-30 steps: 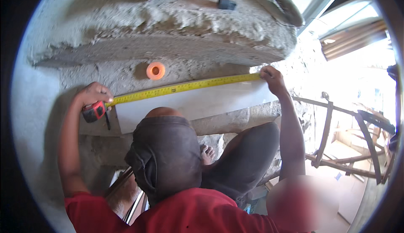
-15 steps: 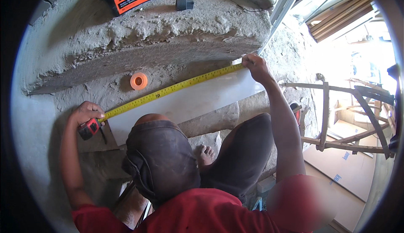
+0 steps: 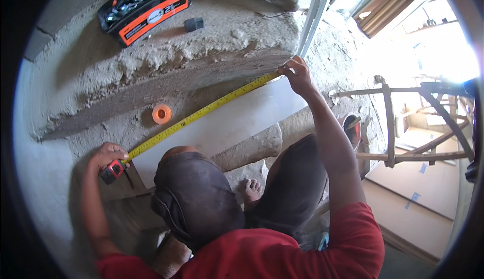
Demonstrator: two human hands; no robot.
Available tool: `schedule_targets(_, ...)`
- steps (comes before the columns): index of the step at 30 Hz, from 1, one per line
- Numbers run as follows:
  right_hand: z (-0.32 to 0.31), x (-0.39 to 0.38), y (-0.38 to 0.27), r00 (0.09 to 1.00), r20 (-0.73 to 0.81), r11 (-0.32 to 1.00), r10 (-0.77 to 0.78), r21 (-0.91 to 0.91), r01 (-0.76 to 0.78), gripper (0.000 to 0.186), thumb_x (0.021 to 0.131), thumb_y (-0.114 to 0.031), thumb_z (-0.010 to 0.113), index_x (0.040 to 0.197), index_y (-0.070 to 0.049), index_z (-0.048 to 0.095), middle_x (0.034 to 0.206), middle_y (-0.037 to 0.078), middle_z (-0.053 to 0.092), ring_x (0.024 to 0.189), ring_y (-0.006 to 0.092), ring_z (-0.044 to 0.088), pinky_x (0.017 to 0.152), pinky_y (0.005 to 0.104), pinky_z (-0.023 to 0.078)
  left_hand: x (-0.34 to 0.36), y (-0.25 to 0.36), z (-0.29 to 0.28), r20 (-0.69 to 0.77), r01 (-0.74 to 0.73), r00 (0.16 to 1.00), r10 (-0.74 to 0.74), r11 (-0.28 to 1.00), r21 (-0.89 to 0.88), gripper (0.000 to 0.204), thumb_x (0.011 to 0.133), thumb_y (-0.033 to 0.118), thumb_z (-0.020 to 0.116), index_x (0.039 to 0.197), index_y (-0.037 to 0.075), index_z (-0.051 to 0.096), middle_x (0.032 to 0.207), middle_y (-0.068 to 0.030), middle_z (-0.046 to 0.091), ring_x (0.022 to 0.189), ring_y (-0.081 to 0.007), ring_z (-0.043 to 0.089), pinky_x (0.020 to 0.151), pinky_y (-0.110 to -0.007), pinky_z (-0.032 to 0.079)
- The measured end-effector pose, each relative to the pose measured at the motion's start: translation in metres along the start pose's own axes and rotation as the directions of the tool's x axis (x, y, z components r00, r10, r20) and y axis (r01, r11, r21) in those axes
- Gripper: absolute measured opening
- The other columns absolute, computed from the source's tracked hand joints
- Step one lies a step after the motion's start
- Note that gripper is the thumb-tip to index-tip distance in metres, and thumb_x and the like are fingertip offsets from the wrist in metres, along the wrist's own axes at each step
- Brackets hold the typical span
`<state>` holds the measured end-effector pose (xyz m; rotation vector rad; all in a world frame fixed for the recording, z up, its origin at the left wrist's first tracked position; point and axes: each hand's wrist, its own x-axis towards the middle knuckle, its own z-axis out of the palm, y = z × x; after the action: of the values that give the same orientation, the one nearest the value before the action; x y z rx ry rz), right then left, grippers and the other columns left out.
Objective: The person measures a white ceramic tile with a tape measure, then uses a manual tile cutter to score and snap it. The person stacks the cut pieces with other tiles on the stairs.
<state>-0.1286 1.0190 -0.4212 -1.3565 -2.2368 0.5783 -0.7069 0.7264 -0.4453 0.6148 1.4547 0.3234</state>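
Note:
My left hand [image 3: 107, 155] is closed on a red and black tape measure [image 3: 113, 171] beside the left end of a pale, smooth tile-like slab [image 3: 227, 120]. The yellow blade [image 3: 201, 111] is pulled out along the slab's far long edge. At the slab's far right corner, my right hand [image 3: 297, 75] pinches the blade's end. Just beyond the blade lies an orange ring-shaped roll [image 3: 168, 113]. A thin dark stick [image 3: 129, 179] rests next to the tape measure, its kind too unclear to tell.
A rough cement step [image 3: 227, 42] rises beyond the slab, bearing a black and orange box of metal fasteners [image 3: 156, 17] and a small black plug-like piece [image 3: 193, 24]. A wooden frame [image 3: 389, 122] stands at right, near stacked tan boards [image 3: 413, 198]. My knees are close to the slab's near edge.
The whole view has shifted and turned a little, so the box of fasteners shows more fully. Both hands still hold the stretched tape measure along the slab.

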Motion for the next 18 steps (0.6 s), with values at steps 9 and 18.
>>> schedule_targets(9,-0.038,-0.032,-0.040,0.963,0.043,0.912,0.266,0.313,-0.266,0.013,0.088,-0.013,0.067,0.099,-0.005,0.068,0.095,0.004,0.068,0.086,0.0135,0.062,0.079,0.0310,0.049,-0.043,0.038,0.006,0.337,0.054,0.940,-0.057,0.998,0.017,0.068,0.069,0.002,0.076,0.128,-0.002,0.042,0.106,-0.0135,0.063,0.095,-0.0195,0.063,0.083,-0.031,0.049)
schedule_targets(18,-0.011,-0.079,-0.134,0.960,0.213,0.844,0.183,0.466,-0.265,0.027,0.082,-0.015,0.075,0.105,-0.003,0.064,0.092,0.005,0.071,0.088,0.0151,0.066,0.081,0.0313,0.050,-0.058,0.102,0.058,0.390,-0.081,0.918,-0.068,0.932,0.354,0.096,0.056,0.001,0.077,0.139,0.007,0.029,0.116,-0.0170,0.057,0.110,-0.0229,0.051,0.095,-0.036,0.040)
